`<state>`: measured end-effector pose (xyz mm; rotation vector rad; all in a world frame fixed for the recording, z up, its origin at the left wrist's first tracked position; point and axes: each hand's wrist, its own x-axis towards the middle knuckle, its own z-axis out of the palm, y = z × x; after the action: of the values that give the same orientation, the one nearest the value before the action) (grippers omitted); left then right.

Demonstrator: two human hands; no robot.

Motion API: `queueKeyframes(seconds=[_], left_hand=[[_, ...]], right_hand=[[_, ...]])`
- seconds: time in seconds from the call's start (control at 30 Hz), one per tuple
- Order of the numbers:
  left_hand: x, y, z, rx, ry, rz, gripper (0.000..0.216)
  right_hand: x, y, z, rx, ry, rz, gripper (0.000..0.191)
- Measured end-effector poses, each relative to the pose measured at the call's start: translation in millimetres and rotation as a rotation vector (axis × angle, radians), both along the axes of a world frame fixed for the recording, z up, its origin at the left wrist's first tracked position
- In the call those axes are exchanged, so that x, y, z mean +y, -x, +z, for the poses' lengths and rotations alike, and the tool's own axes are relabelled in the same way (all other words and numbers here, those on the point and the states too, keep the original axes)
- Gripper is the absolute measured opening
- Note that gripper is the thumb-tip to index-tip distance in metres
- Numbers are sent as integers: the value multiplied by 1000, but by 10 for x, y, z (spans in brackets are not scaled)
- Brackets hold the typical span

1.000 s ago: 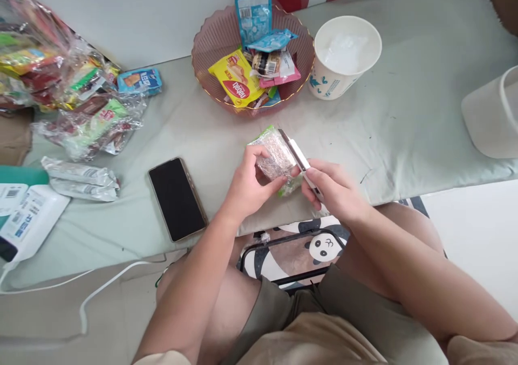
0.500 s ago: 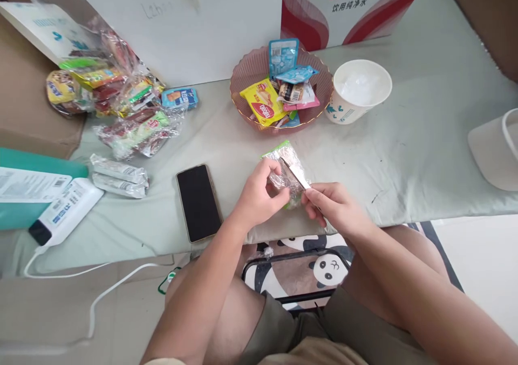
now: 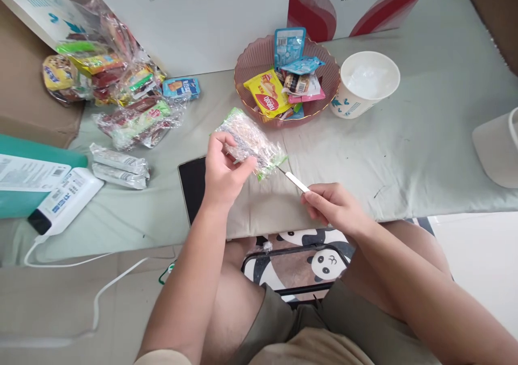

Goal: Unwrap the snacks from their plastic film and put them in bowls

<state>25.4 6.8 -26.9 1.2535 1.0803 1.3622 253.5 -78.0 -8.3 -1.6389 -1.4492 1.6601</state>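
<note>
My left hand (image 3: pixel 222 172) is closed on a clear crinkly snack packet (image 3: pixel 251 143) with green edges, held up above the table's front part. My right hand (image 3: pixel 332 207) is closed on the white handle of a small knife (image 3: pixel 292 179), whose tip points at the packet's lower right corner. A black phone (image 3: pixel 192 186) lies flat just left of my left wrist, partly hidden by it. Behind the packet stands a pink ribbed bowl (image 3: pixel 251 66) with several wrapped snacks, among them a yellow wafer pack (image 3: pixel 267 94).
A white paper cup (image 3: pixel 366 84) stands right of the bowl. Snack bags (image 3: pixel 121 101) are piled at the back left, with two silver sachets (image 3: pixel 119 166) and a white charger (image 3: pixel 65 200) nearer. A white container (image 3: pixel 497 146) sits at the right edge. A panda-print stool (image 3: pixel 299 257) shows below.
My left hand has lifted the packet up and to the left, away from my right hand. The knife now points at the packet's corner instead of lying against it. The camera tilted slightly.
</note>
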Motion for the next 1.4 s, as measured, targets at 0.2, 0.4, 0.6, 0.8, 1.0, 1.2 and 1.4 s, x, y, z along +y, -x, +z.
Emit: queueKeyframes(seconds=[0.2,0.4,0.6,0.8,1.0,1.2,1.4], left_hand=[[24,106,17,-109,131,1,65],[-20,14,-67,-88,141,-131,78],[-209,-356,-105,-21,187,-345,68],[-235,-483,-125,-101,296,-209,63],[-68,-357,-54,-263,536,-18,64],[4,-147,-129,-142,464,-154,85],[-115,-103,-88,605,20,-198,68]], right_hand=[[113,-458,-203,-617,-663,-186,33],[154,-681,-384,-1003,-800,-339,29],[69,-197,-312,-286,-963,-39,51],[54,-48,-327,-261,-1002,-74,13],[23,-73,-252,-208,-1160,-20,15],[18,-116,-209,-166,-1127,23,27],[25,-153,-212,-68,-1068,261,22]])
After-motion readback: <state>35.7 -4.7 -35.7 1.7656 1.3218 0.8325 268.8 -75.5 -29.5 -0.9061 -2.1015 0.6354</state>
